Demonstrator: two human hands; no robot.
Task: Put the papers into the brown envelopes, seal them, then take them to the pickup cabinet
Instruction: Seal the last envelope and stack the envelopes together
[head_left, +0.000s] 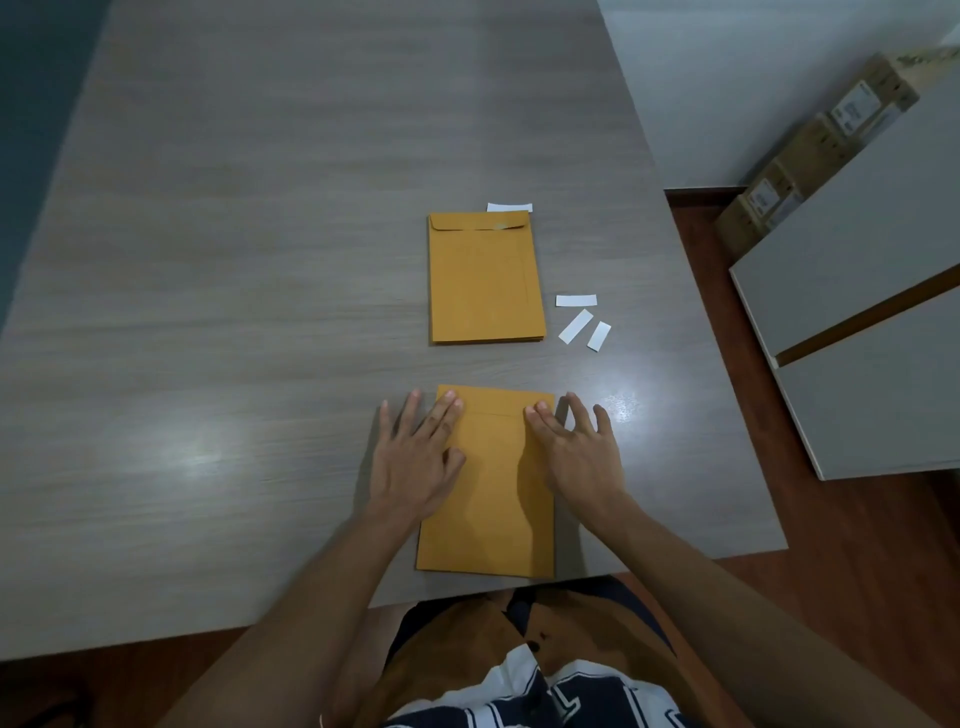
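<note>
One brown envelope (488, 493) lies at the near table (208, 260) edge; a stack of envelopes (485, 280) (count unclear) sits beyond, four white strips (576, 300) beside it. Left hand (415, 457) and right hand (576, 452) lie flat, fingers straight and spread, pressing the near envelope's top flap.

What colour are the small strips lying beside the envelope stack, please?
The strips are plain white, seen best in the head view, right of the brown stack.
</note>
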